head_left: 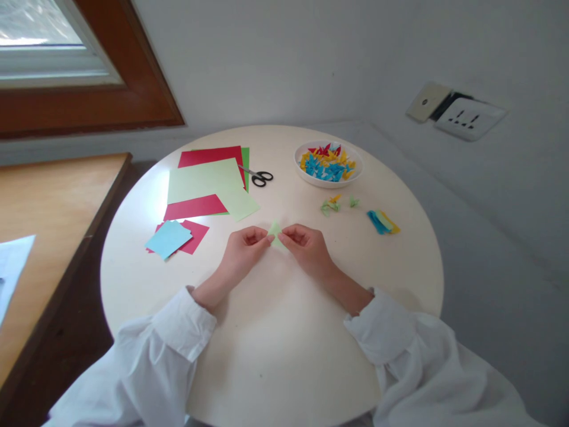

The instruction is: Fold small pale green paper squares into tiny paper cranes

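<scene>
Pale green paper piece [276,228], small and folded, is at the centre of the frame, pinched between the fingers of the left hand [243,252] and those of the right hand [311,252], just above or on the white round table [275,350]. It looks partly folded, its shape unfinished. Finished-looking blue, yellow and red folded paper figures [328,171] fill the white shallow dish [329,183] at upper right; a few green and orange folded pieces [331,206] lie just below it. Blue and yellow paper pieces [382,222] at right seem only partly worked. Light blue paper squares [169,238] at left look unfolded.
</scene>
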{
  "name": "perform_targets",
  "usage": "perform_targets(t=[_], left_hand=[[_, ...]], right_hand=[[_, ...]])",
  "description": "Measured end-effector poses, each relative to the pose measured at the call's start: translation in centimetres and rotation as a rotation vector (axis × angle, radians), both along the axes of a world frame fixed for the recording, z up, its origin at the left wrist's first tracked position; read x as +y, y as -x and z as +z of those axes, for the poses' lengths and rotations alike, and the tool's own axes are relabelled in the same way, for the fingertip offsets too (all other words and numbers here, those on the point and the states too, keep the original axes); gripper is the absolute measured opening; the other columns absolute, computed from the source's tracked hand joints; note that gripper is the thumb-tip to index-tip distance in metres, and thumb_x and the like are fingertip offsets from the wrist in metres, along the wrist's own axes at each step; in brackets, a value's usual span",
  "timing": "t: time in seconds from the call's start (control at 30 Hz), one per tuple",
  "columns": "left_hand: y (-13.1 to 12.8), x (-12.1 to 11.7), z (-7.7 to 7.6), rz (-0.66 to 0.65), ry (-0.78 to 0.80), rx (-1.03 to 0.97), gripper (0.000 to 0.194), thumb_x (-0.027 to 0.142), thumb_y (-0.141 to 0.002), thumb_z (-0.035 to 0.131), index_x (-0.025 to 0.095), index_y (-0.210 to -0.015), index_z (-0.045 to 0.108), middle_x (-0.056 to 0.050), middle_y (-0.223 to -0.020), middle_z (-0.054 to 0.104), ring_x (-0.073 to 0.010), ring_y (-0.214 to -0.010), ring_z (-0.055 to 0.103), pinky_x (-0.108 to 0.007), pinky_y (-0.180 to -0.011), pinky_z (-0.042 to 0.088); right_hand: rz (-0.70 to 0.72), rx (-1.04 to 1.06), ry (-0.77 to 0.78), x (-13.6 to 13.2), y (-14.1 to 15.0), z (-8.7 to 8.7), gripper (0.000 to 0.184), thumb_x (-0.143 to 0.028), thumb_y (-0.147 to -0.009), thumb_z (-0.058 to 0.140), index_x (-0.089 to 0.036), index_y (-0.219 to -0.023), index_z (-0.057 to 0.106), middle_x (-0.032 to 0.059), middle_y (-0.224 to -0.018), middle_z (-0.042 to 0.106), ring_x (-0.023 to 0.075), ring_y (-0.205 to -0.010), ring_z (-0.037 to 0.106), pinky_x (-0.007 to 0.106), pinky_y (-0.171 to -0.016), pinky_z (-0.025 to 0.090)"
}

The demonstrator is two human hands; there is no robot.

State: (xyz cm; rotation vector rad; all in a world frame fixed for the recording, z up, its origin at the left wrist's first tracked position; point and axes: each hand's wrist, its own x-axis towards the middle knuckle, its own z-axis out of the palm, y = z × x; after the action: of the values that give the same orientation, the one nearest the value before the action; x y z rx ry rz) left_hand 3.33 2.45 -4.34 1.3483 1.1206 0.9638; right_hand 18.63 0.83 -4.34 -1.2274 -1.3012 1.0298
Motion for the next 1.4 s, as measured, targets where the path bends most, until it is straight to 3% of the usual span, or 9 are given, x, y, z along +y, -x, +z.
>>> perform_targets(t=[0.3,0.7,1.07,1.23,1.4], left_hand=[[0.30,0.23,-0.01,0.020,0.062,-0.081,0.024,0.038,-0.069,0.068,0.014,-0.073,0.069,-0.003,-0.069,0.065,-0.0115,-0.061,0.055,-0.022,-0.055,0.039],[0.47,0.06,-0.17,-0.005,-0.001,-0.083,0.020,0.034,-0.072,0.066,0.014,-0.070,0.064,0.000,-0.065,0.060,-0.0074,-0.054,0.048,-0.019,-0.049,0.033],[0.36,-0.01,0.31,-0.118,-0.015,-0.144,0.029,0.041,-0.076,0.063,0.014,-0.085,0.070,-0.007,-0.085,0.069,-0.0158,-0.077,0.059,-0.026,-0.069,0.044],[0.22,-0.12,0.26,-0.083,-0.031,-0.065,0.030,0.043,-0.073,0.065,0.013,-0.079,0.068,-0.004,-0.074,0.065,-0.0115,-0.063,0.054,-0.022,-0.056,0.039],[0.28,-0.11,0.20,-0.095,-0.052,0.032,0.033,0.045,-0.076,0.060,0.013,-0.070,0.060,0.004,-0.056,0.048,-0.0055,-0.047,0.036,-0.019,-0.044,0.024]], right_hand=[[-0.104,0.091,-0.011,0.27,-0.09,0.24,0.016,-0.034,-0.065,0.064,-0.019,-0.062,0.059,-0.0009,-0.061,0.062,0.0131,-0.060,0.056,0.026,-0.058,0.046],[-0.072,0.066,0.053,0.20,-0.07,0.42,0.018,-0.034,-0.063,0.065,-0.017,-0.059,0.059,-0.0015,-0.057,0.061,0.0110,-0.055,0.053,0.024,-0.054,0.043],[-0.073,0.108,0.070,0.11,-0.04,0.44,0.016,-0.032,-0.063,0.066,-0.017,-0.059,0.061,-0.0013,-0.058,0.062,0.0106,-0.056,0.054,0.024,-0.055,0.043],[0.000,0.076,0.056,-0.02,0.17,0.52,0.017,-0.033,-0.063,0.066,-0.017,-0.059,0.061,-0.0022,-0.056,0.060,0.0097,-0.053,0.051,0.024,-0.053,0.041],[0.023,0.098,0.051,0.04,0.18,0.32,0.018,-0.034,-0.063,0.066,-0.017,-0.061,0.059,-0.0025,-0.057,0.059,0.0094,-0.053,0.051,0.024,-0.055,0.042]])
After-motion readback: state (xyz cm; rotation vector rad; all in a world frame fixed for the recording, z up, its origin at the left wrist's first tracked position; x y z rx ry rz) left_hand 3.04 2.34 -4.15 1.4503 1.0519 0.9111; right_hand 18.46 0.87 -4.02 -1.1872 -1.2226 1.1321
